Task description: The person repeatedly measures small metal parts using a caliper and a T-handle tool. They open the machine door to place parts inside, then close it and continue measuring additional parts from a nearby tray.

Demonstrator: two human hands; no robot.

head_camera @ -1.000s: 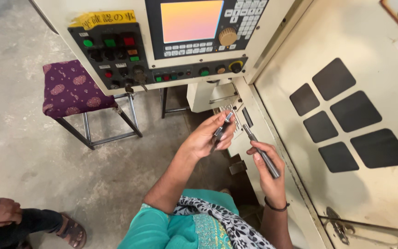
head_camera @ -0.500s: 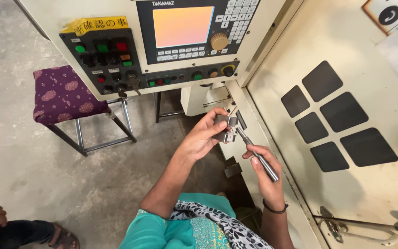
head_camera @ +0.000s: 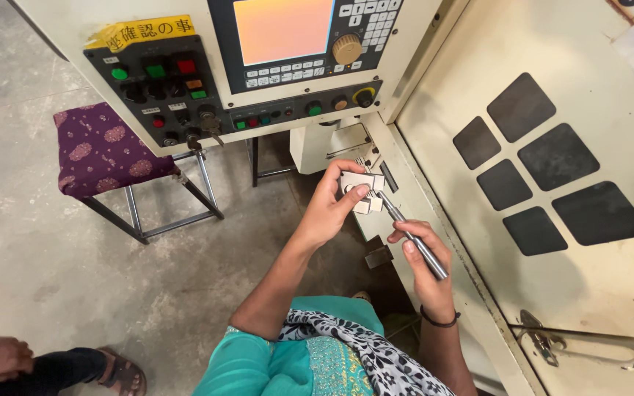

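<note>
Fingers of both hands closed: left [head_camera: 332,209] on metal block [head_camera: 361,189], right [head_camera: 425,275] on rod [head_camera: 412,238] slanting up-left.

We see a cream machine [head_camera: 478,242] filling the upper and right part of the view. On its front sits a control panel [head_camera: 258,66] with a glowing orange screen [head_camera: 282,28]. Left of the machine stands a purple-cushioned stool [head_camera: 104,150] on the grey concrete floor [head_camera: 38,279].

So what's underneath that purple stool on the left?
Under the purple stool, between its metal legs, only bare concrete floor shows. The part below the stool's far side is hidden by the control panel hanging in front of it.
</note>
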